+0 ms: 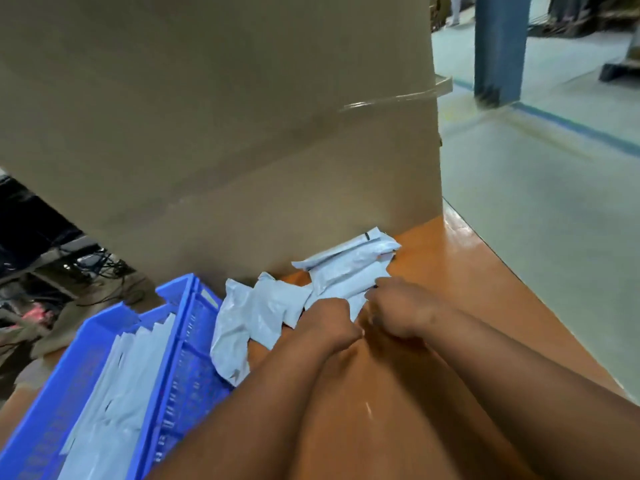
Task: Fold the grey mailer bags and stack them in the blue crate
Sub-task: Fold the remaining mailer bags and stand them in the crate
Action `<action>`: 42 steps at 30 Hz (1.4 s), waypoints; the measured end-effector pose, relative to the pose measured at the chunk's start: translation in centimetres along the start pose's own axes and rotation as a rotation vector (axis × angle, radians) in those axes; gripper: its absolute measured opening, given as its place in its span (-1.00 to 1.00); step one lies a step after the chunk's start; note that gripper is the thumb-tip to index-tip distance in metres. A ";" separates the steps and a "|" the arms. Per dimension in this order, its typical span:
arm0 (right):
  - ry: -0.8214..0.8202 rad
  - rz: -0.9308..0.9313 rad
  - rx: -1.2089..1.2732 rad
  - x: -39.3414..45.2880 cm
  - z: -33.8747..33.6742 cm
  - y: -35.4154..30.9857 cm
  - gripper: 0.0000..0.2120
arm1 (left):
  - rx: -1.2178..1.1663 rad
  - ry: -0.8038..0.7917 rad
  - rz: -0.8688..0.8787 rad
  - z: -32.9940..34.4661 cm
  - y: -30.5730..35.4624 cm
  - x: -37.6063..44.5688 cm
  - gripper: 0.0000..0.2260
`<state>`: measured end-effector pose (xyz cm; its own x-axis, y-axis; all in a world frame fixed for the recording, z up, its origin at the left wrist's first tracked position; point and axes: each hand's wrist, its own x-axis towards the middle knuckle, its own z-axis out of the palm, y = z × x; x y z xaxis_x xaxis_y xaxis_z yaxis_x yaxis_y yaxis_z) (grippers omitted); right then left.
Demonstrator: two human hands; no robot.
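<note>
A loose heap of grey mailer bags (263, 313) lies on the orange table (467, 289), against the foot of a big cardboard box. Both my hands reach into the heap's near edge. My left hand (329, 327) is curled and grips the edge of one grey bag (343, 289). Just right of it, my right hand (401, 310) pinches the same bag with bent fingers. The blue crate (187, 341) stands at the lower left, with several folded grey bags (114, 393) stacked on edge inside it. The picture is blurred by motion.
A tall cardboard box (225, 133) fills the view behind the heap. The table's right edge drops to a pale green floor (540, 209) with a blue line and a blue post (498, 46). Dark clutter and cables lie at the far left.
</note>
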<state>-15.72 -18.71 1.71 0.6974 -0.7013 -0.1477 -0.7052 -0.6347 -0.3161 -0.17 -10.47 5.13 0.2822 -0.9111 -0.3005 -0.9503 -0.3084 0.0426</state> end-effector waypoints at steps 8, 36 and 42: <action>0.222 -0.071 0.020 1.4 7.1 3.6 -0.59 | 0.162 0.128 -0.048 6.3 -1.4 5.2 -0.71; -0.033 -0.254 -0.109 -8.1 7.3 -4.2 -0.11 | -0.145 0.195 0.498 14.2 -12.8 -17.5 -0.85; -0.063 -0.228 -0.176 -7.4 7.1 -6.2 -0.18 | -0.198 0.162 0.563 15.2 -14.1 -18.4 -0.73</action>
<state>-15.60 -7.25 -1.84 0.8431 -0.5162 -0.1507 -0.5369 -0.8241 -0.1809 6.05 14.81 -4.45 -0.2248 -0.9738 -0.0329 -0.9212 0.2014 0.3330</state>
